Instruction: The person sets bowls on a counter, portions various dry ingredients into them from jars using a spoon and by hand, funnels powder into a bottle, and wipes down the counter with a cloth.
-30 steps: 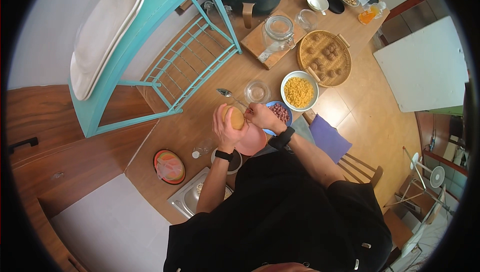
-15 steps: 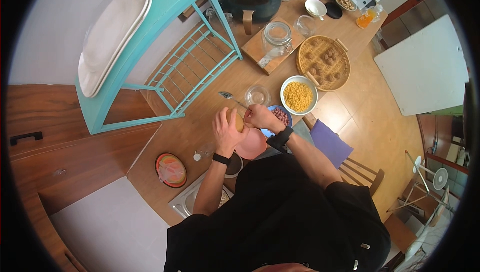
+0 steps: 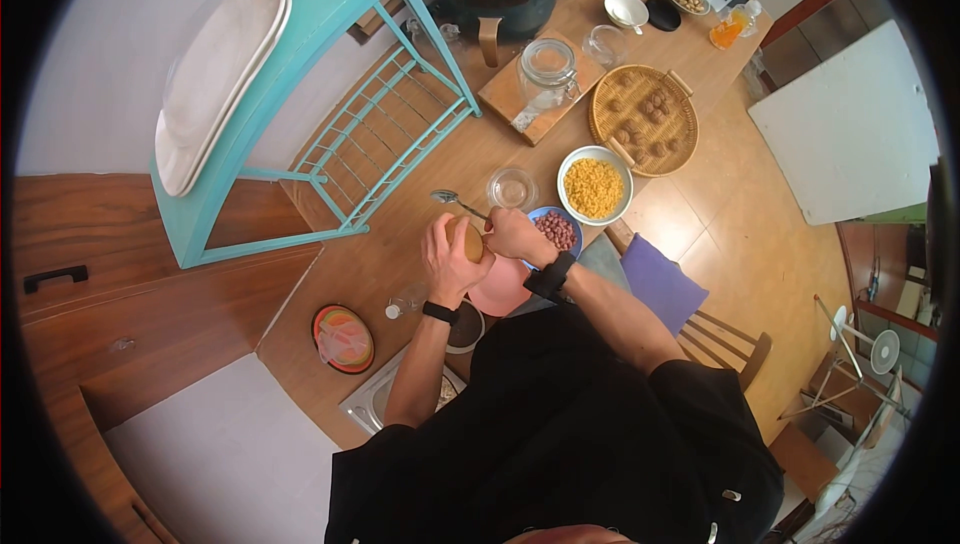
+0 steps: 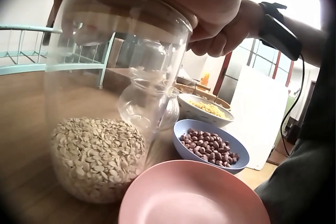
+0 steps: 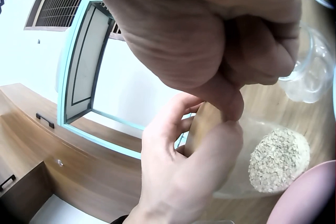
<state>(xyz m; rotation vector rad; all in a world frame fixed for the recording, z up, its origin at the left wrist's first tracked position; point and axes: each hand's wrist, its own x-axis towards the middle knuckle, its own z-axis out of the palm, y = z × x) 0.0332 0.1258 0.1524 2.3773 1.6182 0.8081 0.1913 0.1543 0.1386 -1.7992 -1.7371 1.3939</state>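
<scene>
A clear glass jar (image 4: 100,98), partly filled with oat flakes (image 4: 100,153), stands on the table under my left hand (image 3: 453,262). That hand grips the jar's wooden lid (image 3: 466,239), its fingers curled over the edge. My right hand (image 3: 515,237) is close beside the lid, fingers curled round the handle of a metal spoon (image 3: 446,197), whose head sticks out past the jar. In the right wrist view its thumb side meets the lid's edge. A pink bowl (image 4: 194,198) is next to the jar, and a blue bowl (image 4: 182,129) of reddish-brown beans (image 4: 212,148) lies beyond it.
A white bowl of yellow grains (image 3: 593,189), a round wicker tray (image 3: 675,152) with walnuts and a clip-top jar (image 3: 548,64) on a wooden board stand farther back. A turquoise rack (image 3: 350,214) is at the left. A small glass bowl (image 3: 512,188) is near the spoon.
The spoon head has shifted slightly towards the left hand as the right hand moved a little. Both hands stay at the jar lid; the head view has shifted slightly.
</scene>
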